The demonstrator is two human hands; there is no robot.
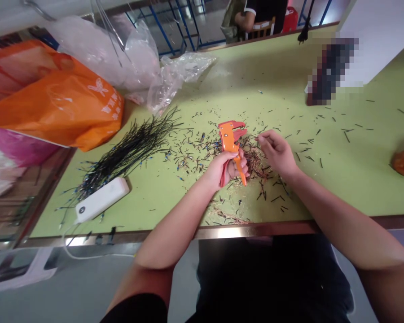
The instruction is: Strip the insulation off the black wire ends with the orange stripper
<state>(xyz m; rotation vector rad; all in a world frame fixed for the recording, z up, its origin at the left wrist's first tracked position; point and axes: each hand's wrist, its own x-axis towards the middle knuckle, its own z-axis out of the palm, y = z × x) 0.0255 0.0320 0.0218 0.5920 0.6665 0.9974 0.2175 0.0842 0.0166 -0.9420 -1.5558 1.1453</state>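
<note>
Wire bundle (129, 152) lies left of the wire scraps (191, 154) — power bank (103, 199) before it.

orange wire stripper (229, 142) | jaws up, held pretty much upright | cut wire bits (252, 160) piled right behind it, scattered everywhere

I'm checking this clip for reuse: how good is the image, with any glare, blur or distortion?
In the head view, glare streaks the metal table edge, a pixelated block hides something at upper right, the wide lens stretches the left forearm, and the orange wire stripper looks reasonably sharp.
</note>
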